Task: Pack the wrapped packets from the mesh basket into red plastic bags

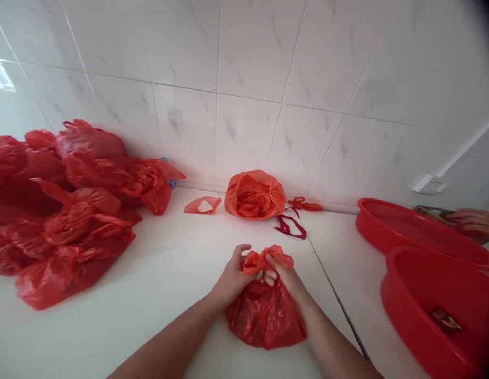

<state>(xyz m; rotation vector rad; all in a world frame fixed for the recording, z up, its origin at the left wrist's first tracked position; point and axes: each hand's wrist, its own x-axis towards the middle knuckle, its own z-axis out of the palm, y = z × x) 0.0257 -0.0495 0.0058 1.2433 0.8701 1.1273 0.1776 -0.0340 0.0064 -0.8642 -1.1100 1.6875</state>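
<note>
A filled red plastic bag rests on the white table in front of me, its neck gathered and twisted at the top. My left hand grips the left side of that neck, with the index finger lifted and bent. On the other side my right hand pinches the gathered plastic, its fingers folded around it. What lies inside the bag cannot be made out through the film. Just beyond my hands stands an open red bag stuffed with crumpled red plastic.
Several tied red bags are piled at the left. Dark red straps and a red plastic scrap lie near the tiled wall. Two red baskets stand at the right; the nearer holds a small packet. Another person's hand is behind them.
</note>
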